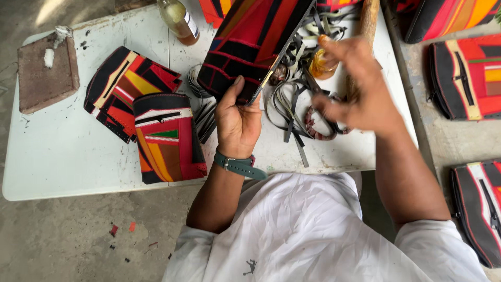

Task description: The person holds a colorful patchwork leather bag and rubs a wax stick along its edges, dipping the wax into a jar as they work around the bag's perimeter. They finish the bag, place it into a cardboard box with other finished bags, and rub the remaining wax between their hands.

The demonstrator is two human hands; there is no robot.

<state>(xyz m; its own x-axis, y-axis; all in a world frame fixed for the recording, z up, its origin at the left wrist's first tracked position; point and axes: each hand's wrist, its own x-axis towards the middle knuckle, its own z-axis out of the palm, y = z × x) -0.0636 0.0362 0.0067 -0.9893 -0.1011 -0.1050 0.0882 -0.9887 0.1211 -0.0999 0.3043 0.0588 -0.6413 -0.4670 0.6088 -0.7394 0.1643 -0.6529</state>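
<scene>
Your left hand (237,122) has its grip closed on the lower edge of a patchwork leather panel (250,39) in black, red and orange, thumb pressed on the face and fingers curled behind. The panel stands tilted up off the white bench (68,151), its top edge running out of view at the top. A green watch strap (240,165) circles that wrist.

Your right hand (355,86) hangs above the bench to the right of the panel, blurred, fingers loosely spread; you cannot tell whether its grip holds anything. Just under it lie a tangle of dark leather strips (292,112) and a small reddish braided loop (315,128).

Left of your left hand, two finished patchwork pouches lie on the bench, one upright with a zip (167,138), the other angled beneath it (122,86) and touching it. A brown block (47,73) sits at the far left corner, and a glass bottle (180,20) stands near the far edge. More patchwork pieces (467,75) lie on a surface to your right, well apart from the bench.
</scene>
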